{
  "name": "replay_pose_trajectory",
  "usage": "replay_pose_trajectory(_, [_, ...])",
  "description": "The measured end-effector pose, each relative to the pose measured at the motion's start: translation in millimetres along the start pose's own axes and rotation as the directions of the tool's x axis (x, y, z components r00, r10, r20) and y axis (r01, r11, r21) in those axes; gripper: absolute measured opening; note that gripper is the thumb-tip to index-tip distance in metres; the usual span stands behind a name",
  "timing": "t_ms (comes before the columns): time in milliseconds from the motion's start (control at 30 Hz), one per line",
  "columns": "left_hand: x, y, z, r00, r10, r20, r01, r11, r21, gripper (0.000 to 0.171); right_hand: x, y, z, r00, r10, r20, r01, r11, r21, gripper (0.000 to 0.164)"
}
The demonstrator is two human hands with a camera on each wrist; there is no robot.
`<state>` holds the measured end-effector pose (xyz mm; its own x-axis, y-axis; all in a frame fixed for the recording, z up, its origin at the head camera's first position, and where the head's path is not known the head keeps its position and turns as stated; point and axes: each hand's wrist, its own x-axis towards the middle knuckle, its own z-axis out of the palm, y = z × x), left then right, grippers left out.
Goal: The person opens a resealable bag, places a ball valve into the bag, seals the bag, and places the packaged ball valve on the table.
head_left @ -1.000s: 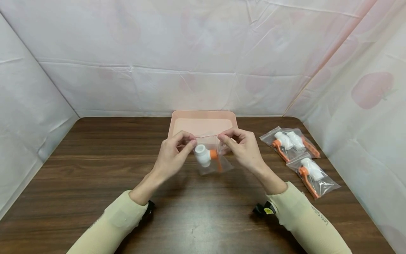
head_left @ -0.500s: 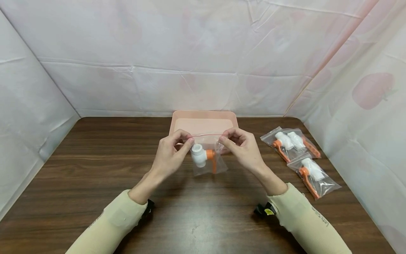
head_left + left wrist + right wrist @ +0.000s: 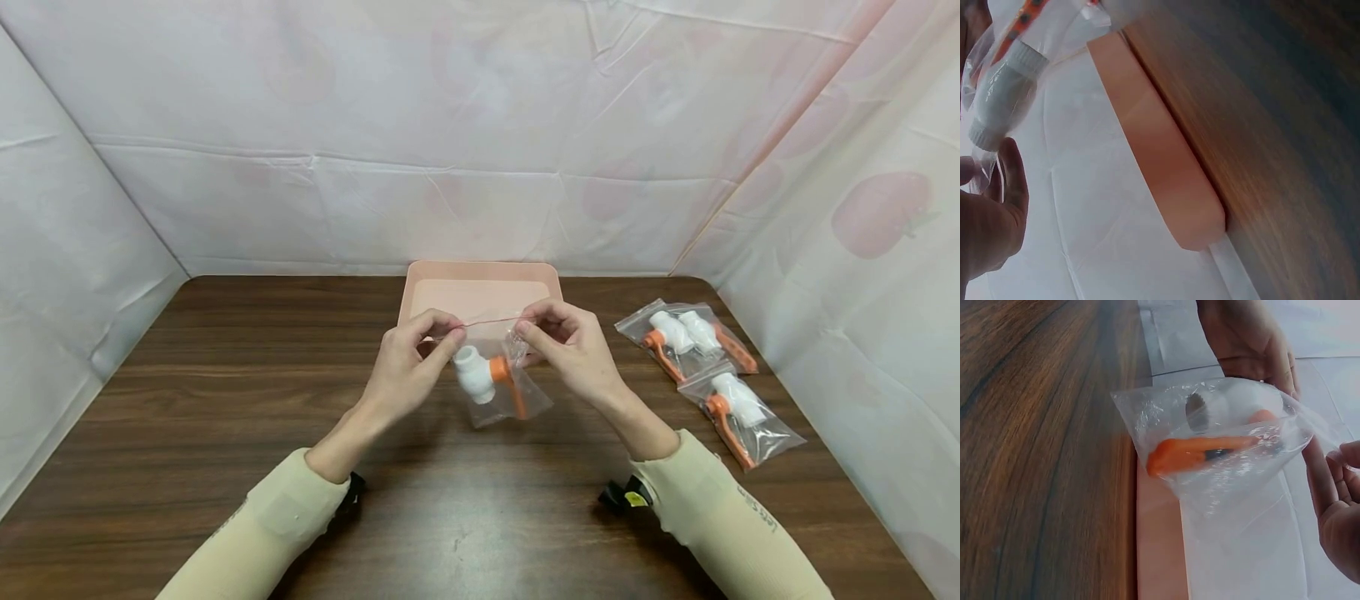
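Between the two hands hangs a clear zip bag (image 3: pixel 534 400) with a red line along its top edge. Inside it is a white plastic ball valve (image 3: pixel 474 375) with an orange handle (image 3: pixel 1179 456). My left hand (image 3: pixel 405 362) pinches the left end of the bag's top edge between thumb and fingers. At the other end, my right hand (image 3: pixel 573 350) pinches the same edge. The bag hangs in front of the pink tray (image 3: pixel 480 271), over the table. In the left wrist view the white valve body (image 3: pixel 1007 94) shows through the film beside the fingertips.
On the right side of the brown wooden table (image 3: pixel 247 400) lie two more bags, a farther one (image 3: pixel 697 337) with white and orange valve parts and a nearer one (image 3: pixel 742 417) with a single valve. White patterned curtains (image 3: pixel 375 167) enclose the table's back and sides.
The bag with the valve has swung and tilted slightly between the hands. My left hand shifted a little left, then back right. Both hands keep their pinch on the top edge.
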<state>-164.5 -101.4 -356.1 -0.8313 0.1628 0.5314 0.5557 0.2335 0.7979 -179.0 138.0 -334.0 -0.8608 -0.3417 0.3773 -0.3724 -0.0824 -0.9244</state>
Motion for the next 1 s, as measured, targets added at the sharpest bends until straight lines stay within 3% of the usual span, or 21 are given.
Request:
replay_pose_trajectory(300, [0.1,2.2,-0.4,0.996,0.084,-0.004,-0.083,0.993,0.090,0.005,0.4,2.5,-0.4,0.996,0.072,0.052,-0.067,0.994,-0.081,0.013])
replay_pose_trajectory(667, [-1.2,4.4,1.0,0.998,0.062,0.032,-0.066,0.990,0.121,0.001,3.7,1.1,6.2,0.998,-0.030,0.061,0.048,0.945,-0.323,0.006])
replay_pose_trajectory(1000, [-1.2,5.8,3.2,0.994,0.093,0.063,-0.100,0.989,0.107,0.004,1.6,0.1,7.8,0.996,-0.027,0.079,0.051,0.948,-0.315,0.005])
